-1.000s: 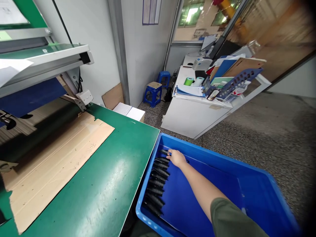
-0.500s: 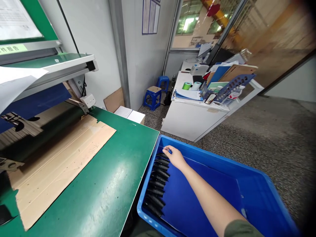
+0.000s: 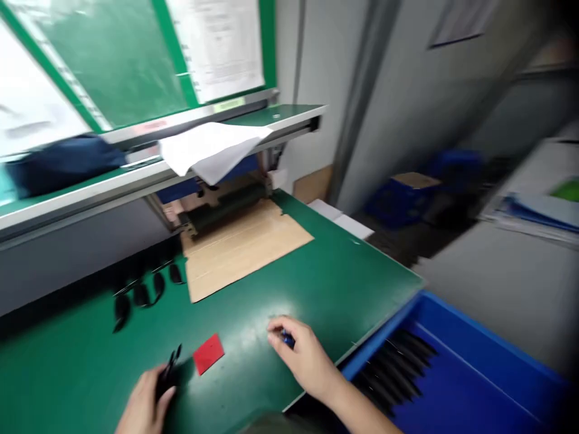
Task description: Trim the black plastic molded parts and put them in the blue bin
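Low on the green worktop (image 3: 253,337), my left hand (image 3: 147,401) is closed round a black part (image 3: 166,380); thin dark tips stick up from it. A red square piece (image 3: 208,354) lies flat just right of that hand. My right hand (image 3: 303,358) hovers over the worktop near the front edge, fingers curled around a small blue object (image 3: 287,339) whose kind I cannot make out. Several long black parts (image 3: 398,367) lie in a row along the near side of the blue bin (image 3: 493,343). Motion blurs the view.
A cardboard sheet (image 3: 244,259) lies towards the back, under a shelf (image 3: 289,120) with a drooping white paper (image 3: 212,147). Several black pieces (image 3: 140,294) stand at the back left. A blue stool (image 3: 398,199) and a white desk (image 3: 511,283) are to the right.
My view has swung left to the worktop. My right hand has moved out of the blue bin to above the table. My left hand, with a black part, has come into view.
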The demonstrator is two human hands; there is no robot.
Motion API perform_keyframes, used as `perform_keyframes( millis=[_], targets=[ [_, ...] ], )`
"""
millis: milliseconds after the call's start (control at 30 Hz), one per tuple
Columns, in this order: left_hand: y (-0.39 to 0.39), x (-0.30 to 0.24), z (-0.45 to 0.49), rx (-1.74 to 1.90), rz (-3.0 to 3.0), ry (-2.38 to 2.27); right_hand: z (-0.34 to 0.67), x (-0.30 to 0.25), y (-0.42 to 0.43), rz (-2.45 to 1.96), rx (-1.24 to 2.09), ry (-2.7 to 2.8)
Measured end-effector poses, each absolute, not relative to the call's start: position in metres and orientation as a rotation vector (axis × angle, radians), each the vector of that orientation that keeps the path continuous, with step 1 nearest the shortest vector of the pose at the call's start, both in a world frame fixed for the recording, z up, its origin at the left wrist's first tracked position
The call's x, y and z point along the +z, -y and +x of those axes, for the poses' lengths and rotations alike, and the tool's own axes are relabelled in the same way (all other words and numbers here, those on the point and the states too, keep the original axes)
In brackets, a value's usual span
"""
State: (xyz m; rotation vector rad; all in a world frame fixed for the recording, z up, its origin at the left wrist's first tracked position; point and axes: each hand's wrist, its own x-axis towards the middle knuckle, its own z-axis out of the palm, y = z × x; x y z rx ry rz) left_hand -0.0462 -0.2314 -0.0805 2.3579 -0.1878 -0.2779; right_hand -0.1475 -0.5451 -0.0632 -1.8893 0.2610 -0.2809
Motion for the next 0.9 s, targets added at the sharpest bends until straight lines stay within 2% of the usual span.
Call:
perform_keyframes(
  millis=[133, 267, 467, 667, 900],
  targets=[
    [0.260, -0.066, -0.070, -0.505, 1.453, -0.160, -0.129, -0.044, 0.478, -1.838, -0.016, 0.024],
    [0.290, -0.049, -0.095, -0.519, 0.946, -0.182, -0.120, -0.035, 0.454, -2.020, -0.008, 0.298],
    [0.286, -0.047, -0.099, -0.414, 0.878, -0.237, -0.110, -0.043, 0.459, -2.161, -0.156, 0.408],
    [0.291, -0.036, -0.099, -0.318, 0.952, -0.211, -0.106, -0.030, 0.477, -2.202, -0.095, 0.382],
    [0.305, -0.029, -0.098, -0.299, 1.067, -0.233, -0.105, -0.035, 0.488, -2.368, -0.200, 0.398]
  ],
)
